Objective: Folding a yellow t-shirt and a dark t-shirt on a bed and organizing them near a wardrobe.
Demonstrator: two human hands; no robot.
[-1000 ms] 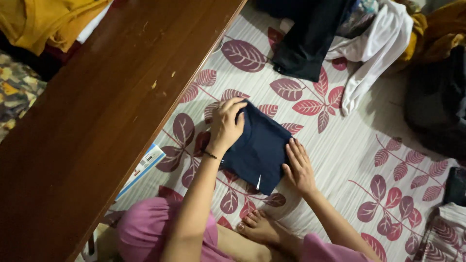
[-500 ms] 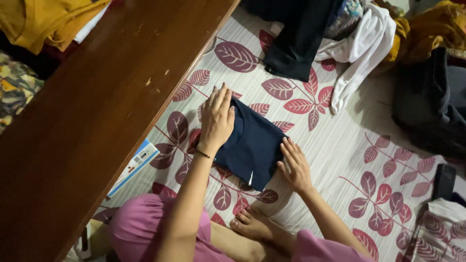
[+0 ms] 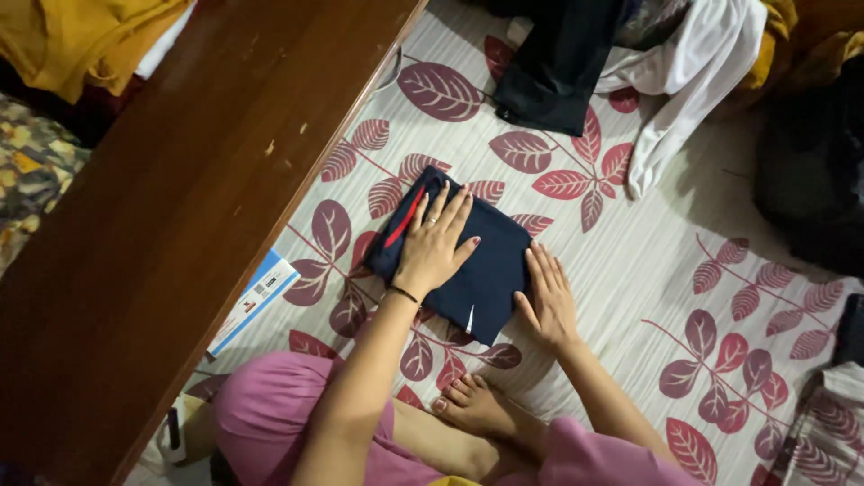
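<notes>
Hands lie flat and open on a folded navy garment [image 3: 481,265] that rests on a striped bedsheet with maroon leaf prints [image 3: 630,261]. The left hand [image 3: 435,243] presses palm down across the middle of the bundle, fingers spread toward its far edge, with a thin dark band at the wrist. The right hand [image 3: 547,297] rests open against the garment's right edge, its fingers partly on the sheet and partly touching the cloth; neither hand grips anything. A red stripe [image 3: 404,219] shows along the garment's left fold, and a small white mark sits near its near corner.

Just left of the bundle runs the long edge of a dark wooden board [image 3: 180,207], leaving only a narrow strip of sheet between wood and cloth. A blue and white box [image 3: 255,301] pokes out from under that edge. Open sheet spreads to the right of the right hand. At the far side lie a black garment [image 3: 558,72] and a white garment [image 3: 693,81], well apart from the bundle. A bare foot [image 3: 481,409] sits just below the garment's near corner, beside pink clothing [image 3: 279,414]
</notes>
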